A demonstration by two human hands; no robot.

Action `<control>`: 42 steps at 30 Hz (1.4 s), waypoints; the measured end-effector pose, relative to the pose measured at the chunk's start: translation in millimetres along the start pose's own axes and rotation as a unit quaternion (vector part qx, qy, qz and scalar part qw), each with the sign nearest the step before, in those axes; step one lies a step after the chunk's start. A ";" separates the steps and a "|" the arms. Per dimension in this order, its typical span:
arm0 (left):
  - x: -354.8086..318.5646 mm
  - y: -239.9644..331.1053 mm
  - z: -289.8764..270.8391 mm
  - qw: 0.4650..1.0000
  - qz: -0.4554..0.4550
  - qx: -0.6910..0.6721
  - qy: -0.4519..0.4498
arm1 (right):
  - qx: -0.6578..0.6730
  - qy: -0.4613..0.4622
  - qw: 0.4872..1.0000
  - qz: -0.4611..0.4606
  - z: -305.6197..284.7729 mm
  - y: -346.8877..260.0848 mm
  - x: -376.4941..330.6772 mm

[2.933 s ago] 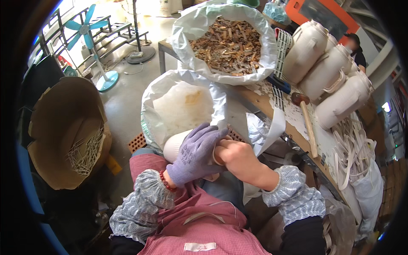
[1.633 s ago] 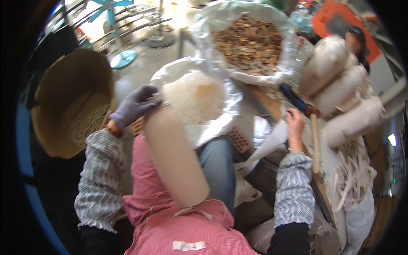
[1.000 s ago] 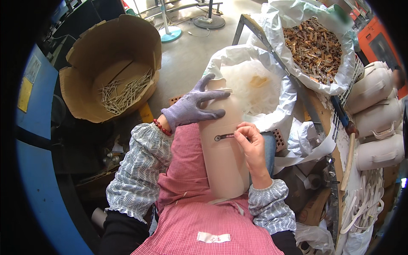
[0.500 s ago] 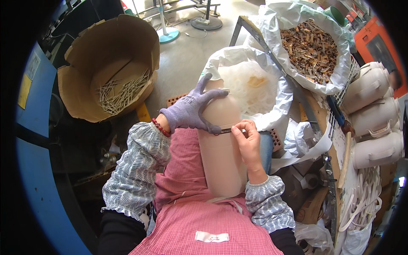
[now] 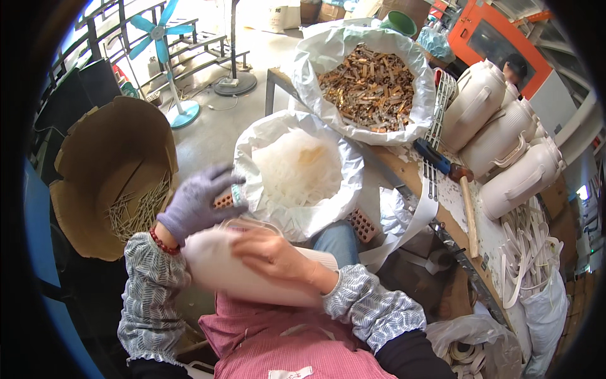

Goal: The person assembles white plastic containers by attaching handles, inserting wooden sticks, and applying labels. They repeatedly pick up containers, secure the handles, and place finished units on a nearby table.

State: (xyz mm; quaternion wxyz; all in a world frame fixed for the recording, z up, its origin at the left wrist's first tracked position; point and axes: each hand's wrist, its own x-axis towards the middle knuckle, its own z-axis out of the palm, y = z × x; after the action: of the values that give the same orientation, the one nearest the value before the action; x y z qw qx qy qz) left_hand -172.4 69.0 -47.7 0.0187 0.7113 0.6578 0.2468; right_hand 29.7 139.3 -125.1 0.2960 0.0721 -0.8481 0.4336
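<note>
Fingers of the left hand [image 5: 197,203] are spread just above one end of the pale cylinder [image 5: 237,279], laid crosswise nearside of the white bag [image 5: 351,180]; the cylinder's middle is covered by the right hand [image 5: 273,254], grip unclear.

Matt plastic container [image 5: 252,284]; cloth glove [image 5: 197,207]; wooden hammer handle [image 5: 469,218].

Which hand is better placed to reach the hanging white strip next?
Probably the right hand: it's bare and nearer the white strip, though it's on the pale container. The gloved left hand is farther away.
</note>
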 end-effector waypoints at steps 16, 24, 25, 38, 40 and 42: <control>-101.4 6.8 38.7 0.789 -0.387 -0.470 -0.081 | -0.599 0.086 0.758 0.244 -345.5 195.8 42.7; 3.7 48.3 90.5 0.895 -0.047 -0.205 -0.393 | -0.549 0.226 0.772 0.229 -331.3 136.2 33.8; 14.4 54.2 89.3 0.868 -0.086 -0.195 -0.448 | -0.500 0.246 0.793 0.247 -327.4 133.5 30.9; -35.6 54.4 100.8 0.895 -0.135 -0.424 0.032 | -0.023 0.001 0.972 0.236 -64.9 13.8 -30.3; -41.2 53.4 101.9 0.907 -0.127 -0.401 0.032 | -0.199 -0.002 0.975 0.101 -62.9 3.3 -27.8; -38.9 57.5 95.4 0.909 -0.127 -0.397 0.001 | -0.252 -0.018 0.962 0.106 -68.4 -4.5 -33.4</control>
State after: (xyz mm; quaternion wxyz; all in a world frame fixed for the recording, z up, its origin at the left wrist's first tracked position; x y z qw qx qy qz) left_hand -83.7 53.0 -123.9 0.3303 0.5552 0.5905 0.4838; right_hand 88.7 185.3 -110.2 0.2414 -0.0877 -0.9378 0.2336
